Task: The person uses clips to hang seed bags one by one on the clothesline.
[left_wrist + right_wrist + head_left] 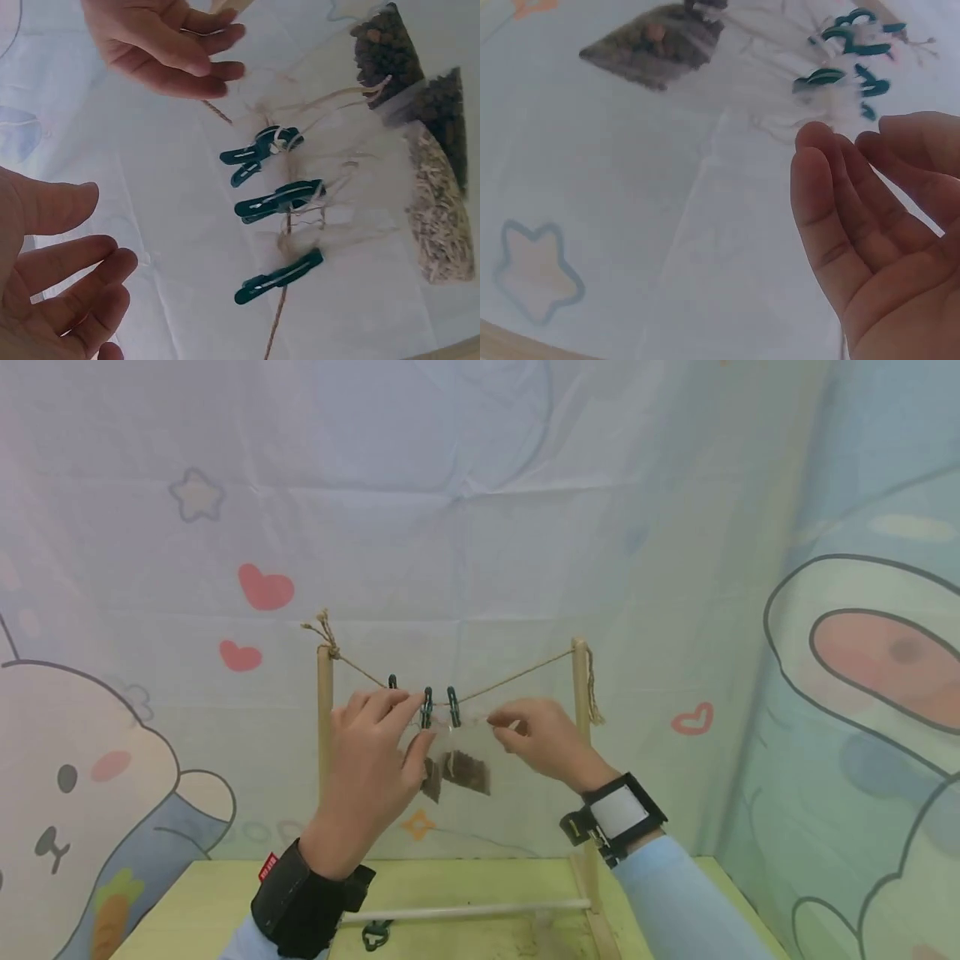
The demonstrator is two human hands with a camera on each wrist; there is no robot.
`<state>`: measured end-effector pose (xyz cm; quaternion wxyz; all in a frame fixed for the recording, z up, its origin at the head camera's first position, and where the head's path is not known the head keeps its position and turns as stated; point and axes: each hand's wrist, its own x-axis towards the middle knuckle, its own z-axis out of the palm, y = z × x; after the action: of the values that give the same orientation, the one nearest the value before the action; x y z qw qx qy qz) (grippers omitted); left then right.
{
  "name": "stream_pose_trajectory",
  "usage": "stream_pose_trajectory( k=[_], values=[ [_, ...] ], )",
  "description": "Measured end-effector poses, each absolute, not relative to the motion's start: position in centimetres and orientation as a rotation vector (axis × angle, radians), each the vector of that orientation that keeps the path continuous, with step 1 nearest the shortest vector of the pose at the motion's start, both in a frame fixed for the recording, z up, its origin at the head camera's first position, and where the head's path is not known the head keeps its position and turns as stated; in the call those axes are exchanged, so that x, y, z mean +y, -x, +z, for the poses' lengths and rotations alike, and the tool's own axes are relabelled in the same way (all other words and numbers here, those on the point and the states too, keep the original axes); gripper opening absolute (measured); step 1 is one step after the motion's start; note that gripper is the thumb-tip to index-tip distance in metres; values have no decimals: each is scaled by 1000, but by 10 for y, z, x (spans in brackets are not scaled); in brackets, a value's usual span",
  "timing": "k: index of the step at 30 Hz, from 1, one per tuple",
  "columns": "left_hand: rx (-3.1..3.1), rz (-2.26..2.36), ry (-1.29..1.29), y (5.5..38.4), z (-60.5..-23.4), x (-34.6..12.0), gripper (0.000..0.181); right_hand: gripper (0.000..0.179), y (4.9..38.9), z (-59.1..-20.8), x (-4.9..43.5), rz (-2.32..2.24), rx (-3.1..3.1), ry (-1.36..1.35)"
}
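A twine line (521,675) sags between two wooden posts. Three dark green clothes pegs clip small clear drawstring bags to it; the pegs' row shows in the left wrist view, with the lowest clothes peg (279,277) nearest the left post. Two bags hold dark granules, such as the upper bag (386,52); another bag (441,206) holds pale dried pieces. My left hand (375,760) is beside the pegs, its thumb and fingers apart with nothing between them. Just right of the bags, my right hand (546,739) has loosely bent fingers (814,195) and holds nothing visible.
The left post (325,727) and right post (582,693) belong to a wooden frame with a pale crossbar (472,911) low down. A dark green clip (375,935) lies on the yellow-green table (450,881). A printed cloth hangs behind.
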<state>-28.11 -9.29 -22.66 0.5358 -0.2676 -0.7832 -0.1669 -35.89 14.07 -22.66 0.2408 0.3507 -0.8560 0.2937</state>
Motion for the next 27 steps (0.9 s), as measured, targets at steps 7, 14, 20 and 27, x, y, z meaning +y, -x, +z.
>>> stream_pose_trajectory(
  k=[7, 14, 20, 27],
  values=[
    [-1795, -373, 606, 274, -264, -107, 47, 23, 331, -262, 144, 702, -2016, -906],
    [-1756, -435, 539, 272, -306, -115, 46, 31, 313, -312, 144, 715, -1867, -812],
    [-1779, -434, 444, 279, -347, -126, 42, 35, 310, -355, 138, 752, -1831, -772],
    [-1772, -433, 403, 286, -395, -129, 38, 34, 307, -395, 135, 788, -1863, -714]
  ],
)
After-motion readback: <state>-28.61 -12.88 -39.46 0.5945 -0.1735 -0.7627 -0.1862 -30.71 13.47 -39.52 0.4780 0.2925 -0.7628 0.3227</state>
